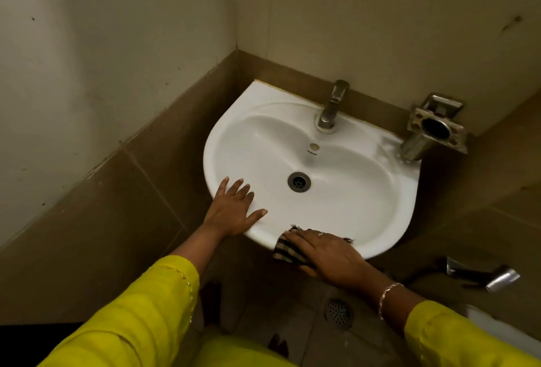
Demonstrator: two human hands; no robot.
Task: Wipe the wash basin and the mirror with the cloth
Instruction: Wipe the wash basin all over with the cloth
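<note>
A white wash basin [351,191] hangs in the corner of a tiled wall, with a steel tap [332,106] at its back and a drain [299,181] in the bowl. My left hand [234,210] lies flat and open on the basin's front left rim, fingers spread. My right hand [330,255] presses a dark checked cloth [288,251] onto the front rim; the cloth hangs partly over the edge. No mirror is in view.
A steel holder [436,126] is fixed to the wall right of the basin. A metal spray handle [483,276] sits low at the right. A floor drain [338,312] lies below the basin. Walls close in at left and behind.
</note>
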